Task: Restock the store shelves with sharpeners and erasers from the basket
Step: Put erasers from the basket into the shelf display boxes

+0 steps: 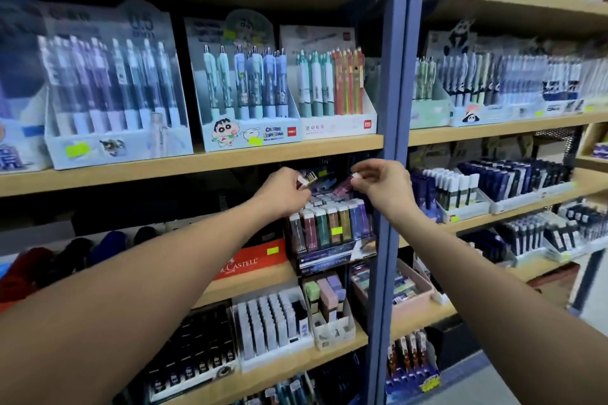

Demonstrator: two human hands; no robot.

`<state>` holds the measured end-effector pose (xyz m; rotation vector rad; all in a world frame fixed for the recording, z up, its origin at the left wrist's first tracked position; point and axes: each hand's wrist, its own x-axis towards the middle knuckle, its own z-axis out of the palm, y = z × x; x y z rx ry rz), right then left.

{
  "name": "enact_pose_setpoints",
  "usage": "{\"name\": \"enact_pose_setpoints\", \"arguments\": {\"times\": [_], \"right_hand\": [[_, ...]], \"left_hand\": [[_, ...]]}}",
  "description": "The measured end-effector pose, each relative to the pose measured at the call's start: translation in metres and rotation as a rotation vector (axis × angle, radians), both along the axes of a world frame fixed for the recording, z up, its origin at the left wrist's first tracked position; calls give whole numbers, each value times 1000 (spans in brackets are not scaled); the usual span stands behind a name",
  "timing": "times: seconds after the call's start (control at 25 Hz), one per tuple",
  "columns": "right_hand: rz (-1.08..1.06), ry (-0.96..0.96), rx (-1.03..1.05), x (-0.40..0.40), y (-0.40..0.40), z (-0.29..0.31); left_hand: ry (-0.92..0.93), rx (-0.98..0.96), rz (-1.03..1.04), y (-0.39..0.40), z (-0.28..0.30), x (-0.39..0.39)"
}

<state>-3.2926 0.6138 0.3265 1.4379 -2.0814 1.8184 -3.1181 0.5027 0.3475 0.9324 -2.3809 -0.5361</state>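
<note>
clearly small and light, the purple wrapped eraser pack (342,188) sits pinched in the right hand (383,186) above the dark display box of upright coloured eraser packs (329,227) on the middle wooden shelf (184,164). stiff but slick in its wrapper, it is best held by its long sides. the left hand (284,191) pinches a red and gold pack (306,179).

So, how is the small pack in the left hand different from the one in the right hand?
The pack in the left hand, the red pack, has a gold end; the purple pack in the right hand has a white end. The red pack lies partly under the fingers; the purple one sticks out slanted. Both are pinched above the display box.
</note>
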Motion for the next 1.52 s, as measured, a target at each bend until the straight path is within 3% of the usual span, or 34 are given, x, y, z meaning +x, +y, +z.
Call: {"name": "enact_pose_setpoints", "arguments": {"times": [0.2, 0.48, 0.72, 1.0, 1.08, 1.2, 1.28, 1.4, 1.52], "right_hand": [[117, 0, 140, -6, -34, 8], [233, 50, 427, -3, -51, 19], [236, 376, 619, 2, -70, 34], [289, 579, 747, 12, -70, 32], [321, 469, 687, 11, -61, 33], [500, 69, 420, 12, -48, 30], [548, -71, 296, 14, -47, 24], [522, -258, 183, 12, -47, 20], [503, -456, 117, 6, -37, 24]], "left_hand": [[-102, 31, -10, -25, -8, -10], [-65, 73, -31, -40, -20, 1], [-73, 90, -11, -38, -18, 0], [-52, 116, -27, -32, -15, 3], [-43, 142, -41, -33, -13, 4], [47, 137, -77, -30, -7, 1], [109, 142, -124, -23, -4, -2], [188, 320, -180, -11, 1, -1], [242, 496, -89, -12, 6, 5]]}}
